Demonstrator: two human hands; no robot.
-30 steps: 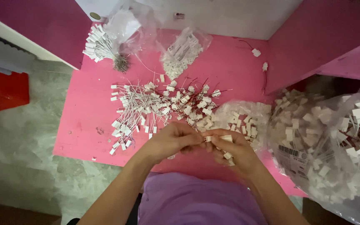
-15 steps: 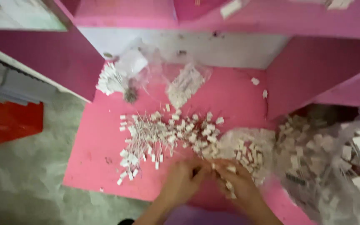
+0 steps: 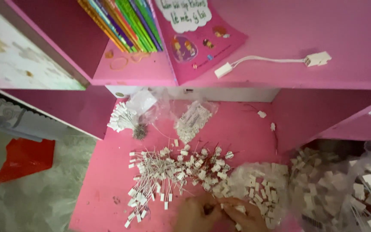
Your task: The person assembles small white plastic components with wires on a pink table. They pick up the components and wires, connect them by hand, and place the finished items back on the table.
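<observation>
the pink desk point(image 3: 121, 189) fills most of the view, with a pink shelf point(image 3: 280, 38) running across the far side. on that shelf a row of coloured books point(image 3: 121, 21) leans at the far left, a pink booklet point(image 3: 198, 38) lies beside them, and a white cable with two plugs point(image 3: 271, 62) rests to the right. at the near right a big clear bag of small white connectors point(image 3: 344, 189) bulges past the desk edge, and a smaller clear bag of the same pieces point(image 3: 254, 184) lies just left of it. in the middle of the desk a loose pile of thin wires with white end pieces point(image 3: 168, 172) is spread out. farther back sit a tied bundle of wires point(image 3: 123, 120) and a small clear packet point(image 3: 192, 120).

at the near edge the left hand point(image 3: 194, 215) and right hand point(image 3: 243, 217) meet, fingers curled close together, pinching small white pieces; exactly what each grips cannot be told. a red sheet point(image 3: 24, 157) lies on the floor at left.
</observation>
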